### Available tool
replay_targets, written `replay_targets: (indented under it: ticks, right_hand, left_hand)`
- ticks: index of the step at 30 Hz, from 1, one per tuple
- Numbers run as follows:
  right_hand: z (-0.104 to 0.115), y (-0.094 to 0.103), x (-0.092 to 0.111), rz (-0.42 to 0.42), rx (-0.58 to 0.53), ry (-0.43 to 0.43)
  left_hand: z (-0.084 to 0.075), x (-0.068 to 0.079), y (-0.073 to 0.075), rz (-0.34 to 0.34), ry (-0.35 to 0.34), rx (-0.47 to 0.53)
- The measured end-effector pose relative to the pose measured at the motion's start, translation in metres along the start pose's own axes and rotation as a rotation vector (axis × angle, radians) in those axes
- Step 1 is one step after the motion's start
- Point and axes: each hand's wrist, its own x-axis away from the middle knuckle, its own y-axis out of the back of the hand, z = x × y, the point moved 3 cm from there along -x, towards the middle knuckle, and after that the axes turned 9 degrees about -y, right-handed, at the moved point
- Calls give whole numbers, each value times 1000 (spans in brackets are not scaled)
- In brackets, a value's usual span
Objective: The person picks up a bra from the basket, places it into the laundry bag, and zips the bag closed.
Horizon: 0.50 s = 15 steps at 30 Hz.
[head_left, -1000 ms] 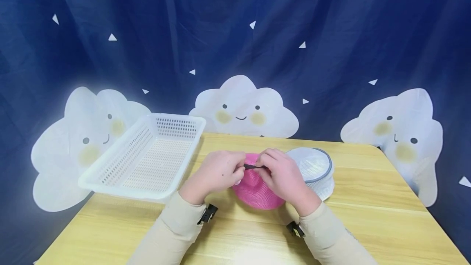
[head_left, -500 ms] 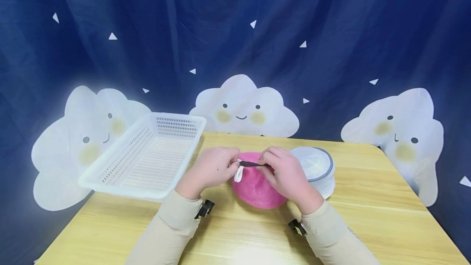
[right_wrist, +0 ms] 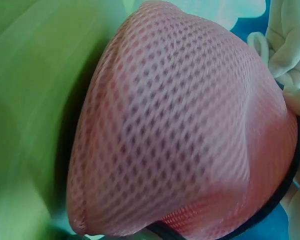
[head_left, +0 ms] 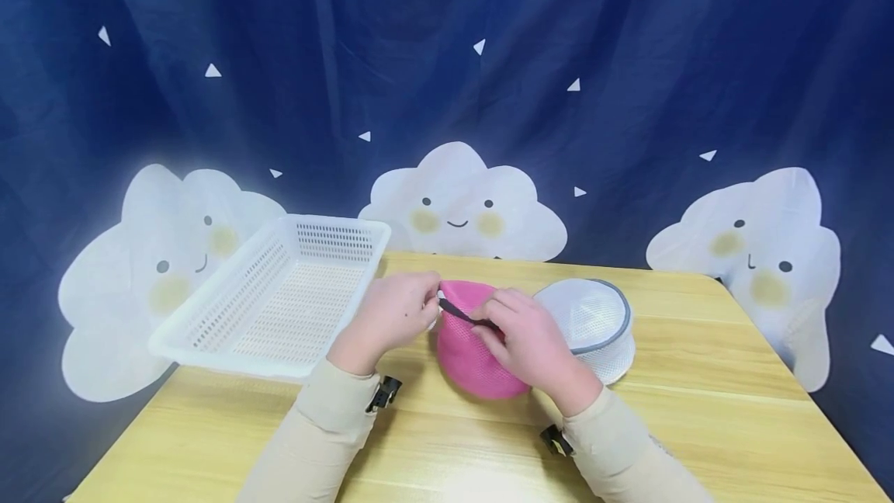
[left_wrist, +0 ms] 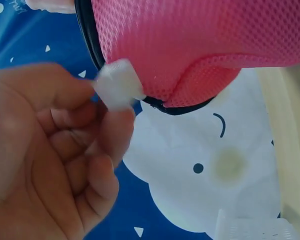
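A pink mesh laundry bag (head_left: 478,363) with black trim sits in the middle of the table. My left hand (head_left: 394,317) pinches a white loop at the end of the trim, on the bag's left side; in the left wrist view this white loop (left_wrist: 119,84) shows blurred between thumb and finger. My right hand (head_left: 527,336) pinches the black trim (head_left: 457,310) farther right, thumb toward me. That trim runs slanted between both hands. In the right wrist view the pink mesh bulges and its rim curves down to the fingers (right_wrist: 297,102).
Just right of the pink bag, partly behind my right hand, stands a round white mesh bag (head_left: 587,313) with grey trim. A white perforated plastic basket (head_left: 230,367) is at the left. A dark blue cloud-patterned curtain (head_left: 447,45) hangs behind the wooden table (head_left: 726,410).
My left hand has moved left and slightly up, and the exposed trim between the hands has grown longer and slanted. The pink bag has shifted slightly left. The right hand still pinches the trim.
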Motion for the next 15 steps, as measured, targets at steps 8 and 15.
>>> replay_targets:
  ticks: [8,15]
  right_hand:
    - [10,-10,2,72,-44,98]
    - [19,-22,9,188,-62,107]
  left_hand:
    - [9,-1,-5,-21,114,-33]
    - [18,0,-22,140,233,8]
